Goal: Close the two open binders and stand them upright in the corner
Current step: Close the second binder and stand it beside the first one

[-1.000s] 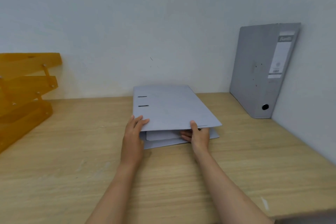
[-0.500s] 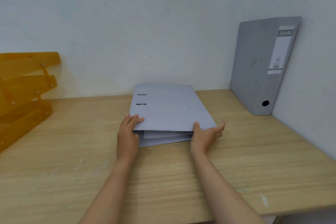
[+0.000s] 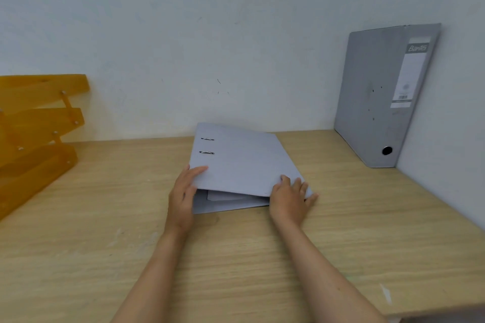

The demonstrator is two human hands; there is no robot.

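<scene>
Grey binder (image 3: 244,162) is lying flat on the wooden desk (image 3: 78,257), mid-scene, far edge near the back wall (image 3: 183,34). Its top cover is sitting slightly raised at the near edge, w/ paper sheets (image 3: 225,195) showing in the gap betw. top & bottom covers. Two metal ring slots are showing thru the cover near its far left corner.

Left hand (image 3: 183,196) is resting on the near left corner, fingers spread flat on the cover, thumb side down along the edge. Right hand (image 3: 291,196) is pressing the near right corner, fingers spread flat on top, not clamped.

Second grey binder (image 3: 378,97) is standing upright in the far right corner, leaning on the walls, spine label facing out.

Orange tiered tray (image 3: 36,134) is sitting at far left.
</scene>
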